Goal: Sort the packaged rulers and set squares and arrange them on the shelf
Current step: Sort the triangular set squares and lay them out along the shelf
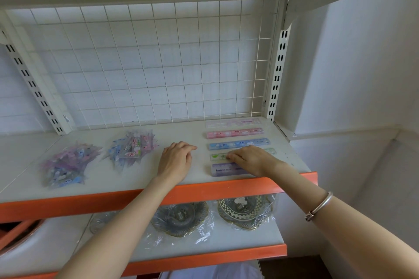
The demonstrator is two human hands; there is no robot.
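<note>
both hands are on the white shelf board with the orange front lip (113, 199). my left hand (175, 161) lies palm down on bare board, fingers loosely bent and holding nothing, between the heaps and the row of rulers. my right hand (251, 161) is over that row, bent fingertips on the green packaged ruler (218, 156), and it covers the right part of the purple packaged ruler (224, 169) nearest the lip; i cannot tell whether it pinches the green one or only presses it. behind these, parallel and each apart from the next, lie the blue packaged ruler (239, 143), the pink packaged ruler (234, 133) and, by the white wire grid (147, 63), the pale clear packaged ruler (233, 123). left of my left hand sit two loose heaps of bagged set squares, the nearer heap (133, 147) and the far-left heap (68, 167). a silver bangle (319, 206) rings my right wrist. below, two plastic-wrapped glass dishes (180, 217) stand on the lower shelf, their far edges hidden by the lip.
</note>
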